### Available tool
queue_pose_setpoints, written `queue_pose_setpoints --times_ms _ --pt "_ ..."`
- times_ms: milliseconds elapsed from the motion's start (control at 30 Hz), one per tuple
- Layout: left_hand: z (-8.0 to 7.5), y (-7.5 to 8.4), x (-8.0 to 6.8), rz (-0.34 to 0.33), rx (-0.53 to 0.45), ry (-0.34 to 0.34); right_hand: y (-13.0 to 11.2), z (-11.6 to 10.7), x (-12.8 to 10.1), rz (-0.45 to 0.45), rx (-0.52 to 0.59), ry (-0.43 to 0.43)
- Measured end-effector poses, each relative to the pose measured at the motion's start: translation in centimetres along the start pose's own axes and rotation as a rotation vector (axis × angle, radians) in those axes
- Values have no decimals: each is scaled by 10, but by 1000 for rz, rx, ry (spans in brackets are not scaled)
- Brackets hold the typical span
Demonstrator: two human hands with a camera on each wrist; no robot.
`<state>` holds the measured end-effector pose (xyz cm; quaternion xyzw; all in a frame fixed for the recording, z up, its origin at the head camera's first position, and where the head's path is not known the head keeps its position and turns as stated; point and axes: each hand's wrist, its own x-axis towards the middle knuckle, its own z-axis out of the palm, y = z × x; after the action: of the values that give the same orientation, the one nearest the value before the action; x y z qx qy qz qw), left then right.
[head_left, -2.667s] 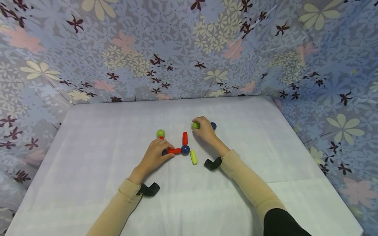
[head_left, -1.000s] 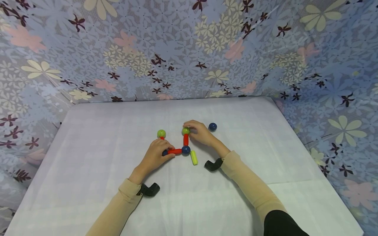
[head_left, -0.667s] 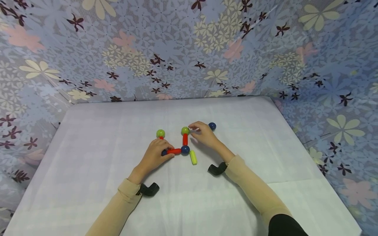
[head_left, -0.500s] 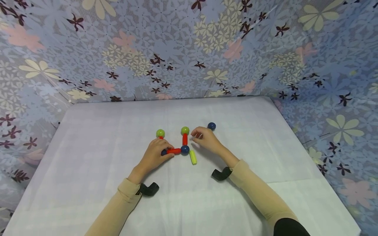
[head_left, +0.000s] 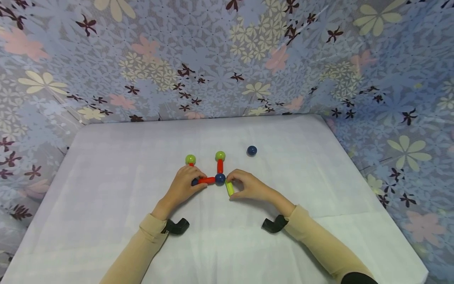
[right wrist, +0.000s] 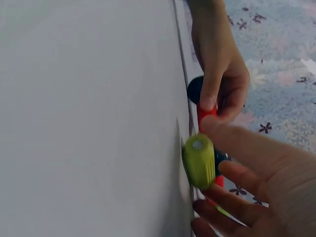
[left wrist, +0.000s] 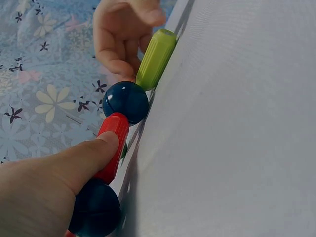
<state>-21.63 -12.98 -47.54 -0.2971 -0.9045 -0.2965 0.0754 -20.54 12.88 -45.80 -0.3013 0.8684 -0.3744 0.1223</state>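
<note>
My left hand (head_left: 182,185) grips a red magnetic rod (head_left: 207,180) that links two blue balls, its thumb lying along the rod in the left wrist view. The right blue ball (head_left: 220,179) joins an upright-pointing red rod (head_left: 220,166) capped by a green ball (head_left: 220,156). Another green ball (head_left: 190,159) tops a red rod mostly hidden behind my left fingers. My right hand (head_left: 250,187) reaches around a yellow-green rod (head_left: 229,188), thumb and fingertips right at its two ends. That rod (right wrist: 200,163) shows a metal disc in its end in the right wrist view.
A loose blue ball (head_left: 252,150) lies farther back, to the right of the pieces. The white-covered table (head_left: 227,244) extends all around, with a flowered curtain (head_left: 213,59) hanging behind it. Black wrist mounts (head_left: 177,227) stick out at both cuffs.
My right hand has set a green ball on the upper end of the red rod, let go, and come down to the yellow-green rod. The left hand holds its place.
</note>
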Motion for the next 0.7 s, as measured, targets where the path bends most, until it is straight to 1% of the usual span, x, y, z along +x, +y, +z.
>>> queue_pose_setpoints --times_ms 233,533,600,700 --pt "-1 3 -1 -5 -7 -2 -3 8 -4 18 -27 19" --pt "0 1 -1 5 -1 -4 -10 13 -14 0 -72 13" --pt "-1 0 0 2 -6 -3 -11 15 -14 9 -76 27" --pt "-3 -1 1 4 -12 -3 -13 18 -13 41 -48 75"
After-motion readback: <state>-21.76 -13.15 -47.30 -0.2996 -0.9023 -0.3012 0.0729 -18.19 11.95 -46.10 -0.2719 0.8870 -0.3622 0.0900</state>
